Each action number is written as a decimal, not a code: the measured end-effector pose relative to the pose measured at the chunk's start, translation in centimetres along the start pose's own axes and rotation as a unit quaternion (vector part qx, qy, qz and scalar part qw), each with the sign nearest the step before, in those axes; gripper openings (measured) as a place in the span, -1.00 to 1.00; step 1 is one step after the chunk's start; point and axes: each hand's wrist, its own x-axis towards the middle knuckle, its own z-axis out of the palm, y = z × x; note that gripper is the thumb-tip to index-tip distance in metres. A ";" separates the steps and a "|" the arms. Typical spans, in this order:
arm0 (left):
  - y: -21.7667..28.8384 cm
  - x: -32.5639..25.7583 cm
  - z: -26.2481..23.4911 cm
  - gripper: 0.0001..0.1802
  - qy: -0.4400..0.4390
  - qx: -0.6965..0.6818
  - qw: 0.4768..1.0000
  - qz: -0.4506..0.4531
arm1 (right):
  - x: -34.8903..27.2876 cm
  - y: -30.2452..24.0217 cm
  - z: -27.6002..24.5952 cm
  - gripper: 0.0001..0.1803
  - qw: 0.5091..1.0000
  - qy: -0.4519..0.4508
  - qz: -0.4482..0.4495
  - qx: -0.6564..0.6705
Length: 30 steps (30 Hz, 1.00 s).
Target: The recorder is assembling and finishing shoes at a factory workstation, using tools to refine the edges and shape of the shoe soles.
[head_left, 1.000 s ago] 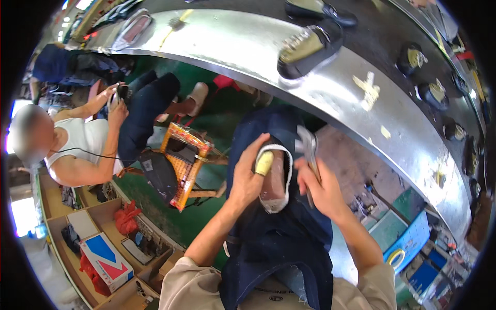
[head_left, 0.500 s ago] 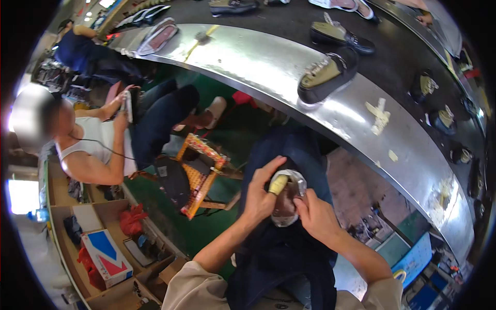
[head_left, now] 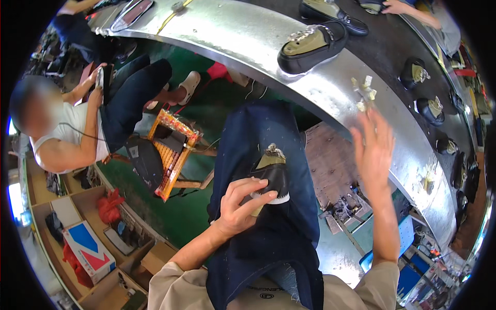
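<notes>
The left hand (head_left: 238, 206) gripped a black shoe (head_left: 269, 178) against the dark blue apron (head_left: 268, 139) on the person's lap, fingers curled over the heel end and thumb beneath. The shoe lay there with its pale insole and a bit of metal trim at the toe pointing away from the body. The right hand (head_left: 373, 150) was raised and blurred, fingers spread and holding nothing, near a small clump of pale scraps (head_left: 363, 93) on the curved metal bench (head_left: 248, 36). The shoe looked light and fairly stiff in the sole, with a softer upper that would dent under a hard squeeze. A hold across the heel and sole edge seemed safest, clear of the trim.
</notes>
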 end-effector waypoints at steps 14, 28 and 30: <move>2.6 2.6 4.0 -0.58 -0.121 -0.289 0.844 -0.435 | -13.2 -16.0 2.8 -0.46 0.091 -0.277 0.586 0.756; 1.3 1.9 6.9 -0.52 -0.067 -0.266 0.892 -0.360 | -13.6 -17.7 2.3 -0.65 0.141 -0.133 0.707 0.680; -1.0 2.3 5.9 -0.50 -0.131 -0.426 0.803 -0.396 | -13.4 -17.7 2.9 -0.67 0.123 -0.170 0.685 0.698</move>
